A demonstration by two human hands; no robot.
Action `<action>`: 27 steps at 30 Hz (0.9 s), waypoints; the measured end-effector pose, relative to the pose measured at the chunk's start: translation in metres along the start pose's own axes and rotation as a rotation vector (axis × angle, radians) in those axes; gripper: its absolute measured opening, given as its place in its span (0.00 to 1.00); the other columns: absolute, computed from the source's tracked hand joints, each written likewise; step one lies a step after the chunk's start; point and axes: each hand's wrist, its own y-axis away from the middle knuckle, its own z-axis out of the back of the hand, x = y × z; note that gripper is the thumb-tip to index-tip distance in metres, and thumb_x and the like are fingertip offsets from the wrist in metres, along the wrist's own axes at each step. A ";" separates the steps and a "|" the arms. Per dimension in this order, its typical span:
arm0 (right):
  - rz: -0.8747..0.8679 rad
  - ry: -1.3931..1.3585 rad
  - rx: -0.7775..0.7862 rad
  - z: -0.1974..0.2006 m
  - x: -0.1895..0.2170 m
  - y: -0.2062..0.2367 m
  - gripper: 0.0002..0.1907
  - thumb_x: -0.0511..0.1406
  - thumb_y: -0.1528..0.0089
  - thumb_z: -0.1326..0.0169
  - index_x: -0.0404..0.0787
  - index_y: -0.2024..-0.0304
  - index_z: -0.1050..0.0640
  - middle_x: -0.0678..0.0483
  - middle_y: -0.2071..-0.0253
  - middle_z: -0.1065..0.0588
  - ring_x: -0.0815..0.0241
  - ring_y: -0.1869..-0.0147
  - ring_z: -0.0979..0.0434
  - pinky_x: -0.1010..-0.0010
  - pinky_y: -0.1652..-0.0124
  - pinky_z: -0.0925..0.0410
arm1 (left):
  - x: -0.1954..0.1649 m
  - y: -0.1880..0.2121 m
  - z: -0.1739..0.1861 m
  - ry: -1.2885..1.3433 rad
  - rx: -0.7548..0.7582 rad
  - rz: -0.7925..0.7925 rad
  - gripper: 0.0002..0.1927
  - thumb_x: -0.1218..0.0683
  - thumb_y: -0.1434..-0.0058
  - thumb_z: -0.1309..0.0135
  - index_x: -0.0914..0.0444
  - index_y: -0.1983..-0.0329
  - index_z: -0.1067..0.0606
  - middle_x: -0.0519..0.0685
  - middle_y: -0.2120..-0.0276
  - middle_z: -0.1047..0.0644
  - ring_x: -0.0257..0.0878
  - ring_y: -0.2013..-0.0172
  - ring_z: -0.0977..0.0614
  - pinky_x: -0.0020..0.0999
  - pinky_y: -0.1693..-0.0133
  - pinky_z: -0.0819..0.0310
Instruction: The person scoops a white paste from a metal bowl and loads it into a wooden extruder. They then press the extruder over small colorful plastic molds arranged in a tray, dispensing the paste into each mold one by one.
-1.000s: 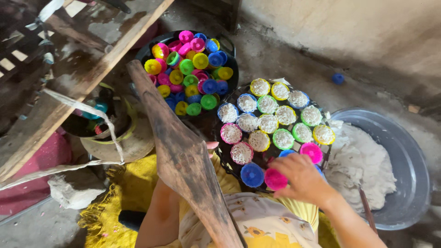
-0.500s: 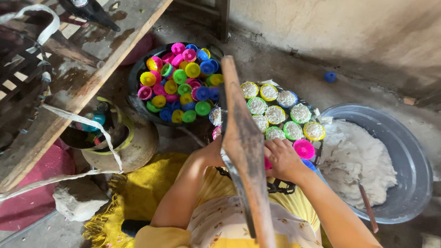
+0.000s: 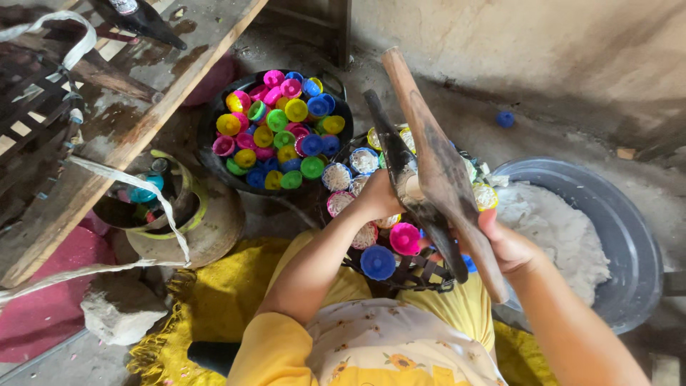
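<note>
— So, what are the hands doing?
— Right hand (image 3: pixel 511 243) grips a long wooden tool (image 3: pixel 439 164). Left hand (image 3: pixel 379 196) closes around a small cup (image 3: pixel 412 187) under it, above the tray of filled cups (image 3: pixel 343 175).

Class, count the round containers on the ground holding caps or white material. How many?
3: black bowl of empty caps upper left, tray of filled caps centre, grey basin right. Others may be hidden.

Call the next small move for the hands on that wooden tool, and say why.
Probably squeeze the wooden press shut with the right hand. Its two arms stand apart, a pale round piece sits between them, and the left hand is right at that piece.
</note>
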 end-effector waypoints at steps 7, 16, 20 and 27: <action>0.078 0.277 -0.136 -0.034 0.029 0.013 0.47 0.47 0.49 0.35 0.27 0.34 0.32 0.34 0.43 0.25 0.42 0.42 0.23 0.53 0.42 0.32 | -0.016 0.036 0.031 -0.226 -0.149 -0.324 0.43 0.55 0.60 0.31 0.70 0.38 0.31 0.66 0.46 0.25 0.60 0.43 0.25 0.45 0.42 0.32; 0.195 0.077 -0.090 -0.050 0.041 0.010 0.42 0.47 0.46 0.39 0.42 0.31 0.33 0.37 0.39 0.29 0.35 0.42 0.25 0.44 0.44 0.32 | 0.090 0.155 -0.018 0.864 -1.064 0.279 0.35 0.37 0.30 0.55 0.63 0.29 0.38 0.51 0.31 0.33 0.46 0.33 0.31 0.43 0.33 0.42; 0.197 0.080 -0.098 -0.052 0.036 0.006 0.42 0.47 0.45 0.39 0.43 0.31 0.34 0.37 0.37 0.31 0.34 0.40 0.27 0.43 0.42 0.34 | 0.084 0.141 -0.025 1.393 -0.678 0.293 0.40 0.31 0.34 0.59 0.61 0.29 0.37 0.54 0.33 0.30 0.49 0.38 0.26 0.51 0.36 0.34; 0.277 0.101 -0.155 -0.058 0.031 0.016 0.43 0.45 0.46 0.39 0.38 0.30 0.34 0.42 0.34 0.31 0.45 0.32 0.31 0.50 0.34 0.41 | 0.067 0.117 0.004 1.537 -0.431 0.103 0.41 0.30 0.34 0.62 0.60 0.27 0.40 0.53 0.32 0.32 0.52 0.36 0.27 0.53 0.36 0.34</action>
